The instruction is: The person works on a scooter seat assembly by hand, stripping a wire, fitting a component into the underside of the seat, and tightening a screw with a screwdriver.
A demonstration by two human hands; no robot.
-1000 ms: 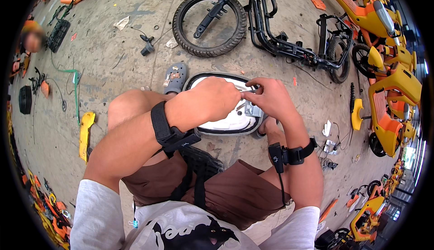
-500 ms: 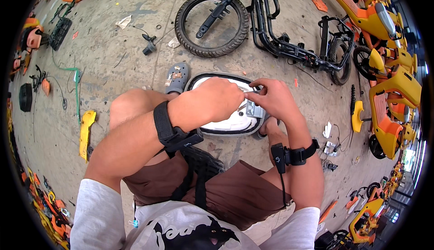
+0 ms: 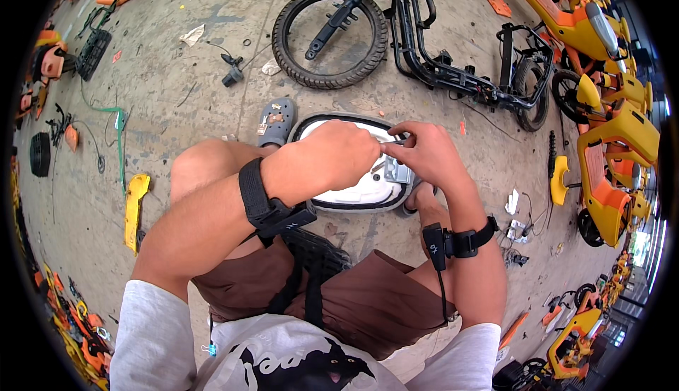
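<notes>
I see a person sitting low, and both bare hands meet in front of the knees, above a white shell (image 3: 353, 196) with a dark rim. The right hand (image 3: 428, 149) has its grip closed with thumb and forefinger on a thin grey piece (image 3: 396, 142), which is just beside the left hand, over the shell. The left hand (image 3: 332, 154) is curled with its back upward; its fingertips are hidden, so I cannot tell if its grip holds something. Below the right hand, a metal plate (image 3: 399, 173) lies on the shell. The shell itself is on the floor (image 3: 205, 108), between the feet, near a grey clog (image 3: 274, 123). Beyond it stands a black frame (image 3: 438, 76) with a front wheel (image 3: 282, 50). At the left, a yellow panel (image 3: 134, 210) lies well apart from the hands.
</notes>
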